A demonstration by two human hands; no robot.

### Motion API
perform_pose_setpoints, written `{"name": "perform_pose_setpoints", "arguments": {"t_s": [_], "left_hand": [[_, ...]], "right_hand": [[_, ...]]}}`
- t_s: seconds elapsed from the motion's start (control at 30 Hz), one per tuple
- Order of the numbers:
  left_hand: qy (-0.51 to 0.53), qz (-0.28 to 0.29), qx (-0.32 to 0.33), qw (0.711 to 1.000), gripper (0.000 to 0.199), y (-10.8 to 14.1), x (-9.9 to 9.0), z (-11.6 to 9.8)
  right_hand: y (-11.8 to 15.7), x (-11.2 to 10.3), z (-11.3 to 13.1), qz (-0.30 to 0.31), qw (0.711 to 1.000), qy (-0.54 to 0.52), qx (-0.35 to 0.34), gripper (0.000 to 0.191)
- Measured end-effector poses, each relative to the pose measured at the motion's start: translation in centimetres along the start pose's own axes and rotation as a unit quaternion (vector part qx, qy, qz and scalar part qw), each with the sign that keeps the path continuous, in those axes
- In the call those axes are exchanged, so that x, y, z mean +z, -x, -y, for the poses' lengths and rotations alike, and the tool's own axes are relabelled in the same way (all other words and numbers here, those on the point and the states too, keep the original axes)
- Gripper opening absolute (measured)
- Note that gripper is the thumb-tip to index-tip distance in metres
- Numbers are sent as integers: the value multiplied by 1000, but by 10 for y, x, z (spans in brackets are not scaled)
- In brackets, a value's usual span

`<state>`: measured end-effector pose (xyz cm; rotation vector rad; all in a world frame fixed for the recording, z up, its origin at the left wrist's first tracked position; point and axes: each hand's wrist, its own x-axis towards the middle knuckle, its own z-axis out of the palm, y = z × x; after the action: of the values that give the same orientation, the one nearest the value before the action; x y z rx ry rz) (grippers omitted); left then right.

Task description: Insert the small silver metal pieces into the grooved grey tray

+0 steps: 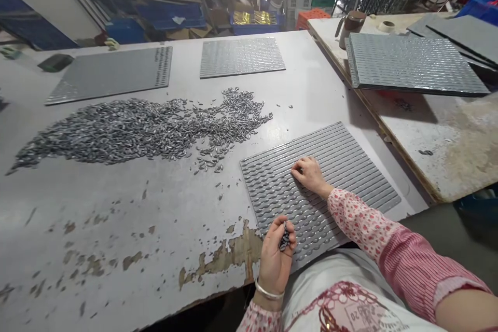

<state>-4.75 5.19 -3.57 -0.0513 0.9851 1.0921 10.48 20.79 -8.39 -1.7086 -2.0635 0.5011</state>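
The right hand (310,174) was over the ridged grey board (358,171), its thumb and fingertips drawn into a narrow pinch just at the grooves; whether a piece sat between the tips could not be told. Left of those fingertips and nearer the body, rows of oval bumps filled the grooves, while to their right the ridges ran on straight and plain. Nearer the body and to the left of the pinching fingers, the left hand (274,259) was turned palm up, its fingers curled round a small clutch of loose grey pieces (285,238), beside the near left corner of the board. A pale bracelet (269,291) circled the wrist below those curled fingers. Well to the left of both hands, and farther out, a long heap (128,132) of similar pieces spread across the white table (128,202), with a few strays between it and the board. Beyond the right fingertips, past the heap, lay a ridged panel (243,57), and farther left of them a flatter grey panel (112,73). Away to the right of the right fingers, a stack of boards (412,62) rested on the neighbouring worktop (431,145), a brown-topped cup (353,25) just behind it.
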Motion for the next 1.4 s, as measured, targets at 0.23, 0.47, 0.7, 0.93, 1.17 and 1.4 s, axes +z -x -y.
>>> {"name": "perform_pose_setpoints", "arguments": {"t_s": [0.23, 0.47, 0.7, 0.93, 1.17, 1.4], "left_hand": [[8, -2, 14, 1000, 22, -1, -3, 3], [32, -21, 19, 999, 25, 0, -3, 6], [55, -42, 26, 997, 21, -7, 4, 1], [65, -45, 38, 996, 18, -16, 6, 1], [58, -49, 35, 997, 17, -14, 12, -7], [79, -3, 18, 997, 13, -14, 2, -6]], "right_hand": [[-4, -1, -4, -4, 1000, 5, -4, 7], [-1, -11, -16, 31, 995, -60, -71, 8], [2, -14, -14, 47, 991, -98, -81, 6], [47, -28, 33, 285, 854, -421, -110, 25], [30, -16, 37, 240, 820, -518, -36, 23], [-32, -4, 12, 142, 967, -156, -143, 9]]}}
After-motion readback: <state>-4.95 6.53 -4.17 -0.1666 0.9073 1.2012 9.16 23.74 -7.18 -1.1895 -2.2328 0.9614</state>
